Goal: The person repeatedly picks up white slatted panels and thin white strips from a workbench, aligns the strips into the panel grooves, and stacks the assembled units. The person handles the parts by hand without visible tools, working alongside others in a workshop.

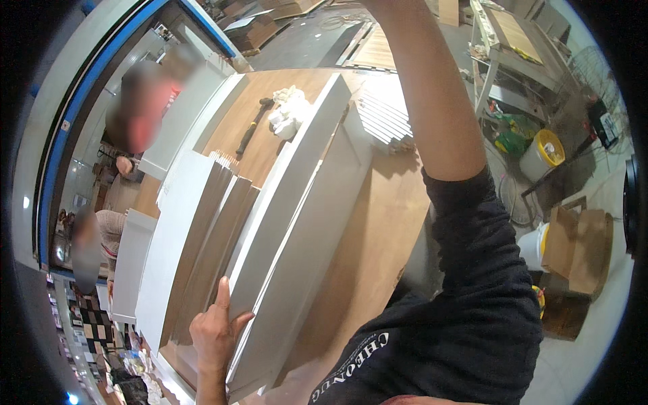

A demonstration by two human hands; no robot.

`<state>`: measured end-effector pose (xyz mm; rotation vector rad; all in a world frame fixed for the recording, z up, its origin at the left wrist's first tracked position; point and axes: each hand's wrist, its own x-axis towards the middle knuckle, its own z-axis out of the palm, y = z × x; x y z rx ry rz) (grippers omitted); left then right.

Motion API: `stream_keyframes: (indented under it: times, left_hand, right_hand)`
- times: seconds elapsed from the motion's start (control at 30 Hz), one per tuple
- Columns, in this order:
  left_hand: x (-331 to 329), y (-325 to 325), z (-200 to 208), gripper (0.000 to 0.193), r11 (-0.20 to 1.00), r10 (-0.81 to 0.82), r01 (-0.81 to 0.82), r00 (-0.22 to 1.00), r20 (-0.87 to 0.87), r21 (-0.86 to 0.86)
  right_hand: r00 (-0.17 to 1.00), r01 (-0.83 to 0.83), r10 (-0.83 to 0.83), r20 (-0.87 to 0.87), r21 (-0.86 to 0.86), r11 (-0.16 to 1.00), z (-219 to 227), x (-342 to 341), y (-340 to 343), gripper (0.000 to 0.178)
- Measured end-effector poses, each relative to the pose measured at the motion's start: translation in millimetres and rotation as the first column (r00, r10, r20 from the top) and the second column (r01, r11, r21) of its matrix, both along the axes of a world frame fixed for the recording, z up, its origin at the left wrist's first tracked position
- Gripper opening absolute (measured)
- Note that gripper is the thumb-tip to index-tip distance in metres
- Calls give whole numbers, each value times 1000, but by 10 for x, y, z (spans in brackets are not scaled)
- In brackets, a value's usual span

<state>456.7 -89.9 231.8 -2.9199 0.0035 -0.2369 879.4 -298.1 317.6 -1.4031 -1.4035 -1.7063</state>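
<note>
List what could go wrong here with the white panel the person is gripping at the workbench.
1. The left hand grips only the near end of the long white panel, which stands on edge; it could tip onto the stacked boards.
2. The right arm reaches out of view, so that hand may not be steadying anything.
3. The hammer and crumpled cloth lie beside the far end and could get knocked.

right hand: cut off by the top edge of the frame; only the raised forearm (432, 88) shows
left hand (214, 332): fingertips hidden behind the white panel (297, 223)
white panel's lower end: hidden behind the dark sleeve (466, 297), lower middle
people, left edge: blurred
small items, upper right: too small to tell
</note>
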Motion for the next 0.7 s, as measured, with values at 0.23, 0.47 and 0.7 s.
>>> stream_keyframes:
  times: [0.23,0.47,0.7]
  left_hand:
    - [-139,10,-218,91,995,65,-63,998,-26,75]
    - [-212,116,-283,89,989,142,-137,987,-78,64]
    - [-181,162,-437,77,994,79,-64,982,171,-89]
  right_hand:
    - [811,-441,40,-583,-566,697,-1391,120,1018,6]
    - [-94,-846,214,-972,191,497,-1141,720,907,41]
    - [262,-585,-329,-908,-420,694,-1937,782,1038,40]
